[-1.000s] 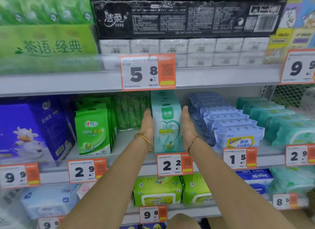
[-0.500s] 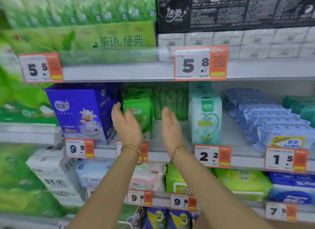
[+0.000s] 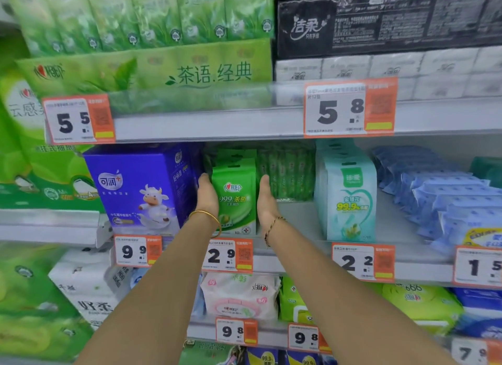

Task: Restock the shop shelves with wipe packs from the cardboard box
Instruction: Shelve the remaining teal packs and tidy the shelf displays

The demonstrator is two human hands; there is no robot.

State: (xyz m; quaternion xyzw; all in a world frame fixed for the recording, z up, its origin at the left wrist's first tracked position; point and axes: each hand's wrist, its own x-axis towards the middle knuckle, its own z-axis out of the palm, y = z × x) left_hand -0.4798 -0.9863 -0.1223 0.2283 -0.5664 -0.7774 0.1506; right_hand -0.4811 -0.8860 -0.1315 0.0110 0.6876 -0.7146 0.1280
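My left hand and right hand, fingers straight and gripping nothing, flank the upright green plastic wipe pack, palms turned to its sides. It stands at the front of the grey metal shelf, just beside a purple cardboard box.

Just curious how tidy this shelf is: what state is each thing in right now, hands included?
green wipe pack: upright, front of its row, between both grips.
left-hand grip: fingers straight, at the pack's left side.
right-hand grip: fingers straight, at its right side.
purple box: upright, closed.
pale teal wipe pack: upright, facing out.
blue wipe packs: lying flat, overlapping.
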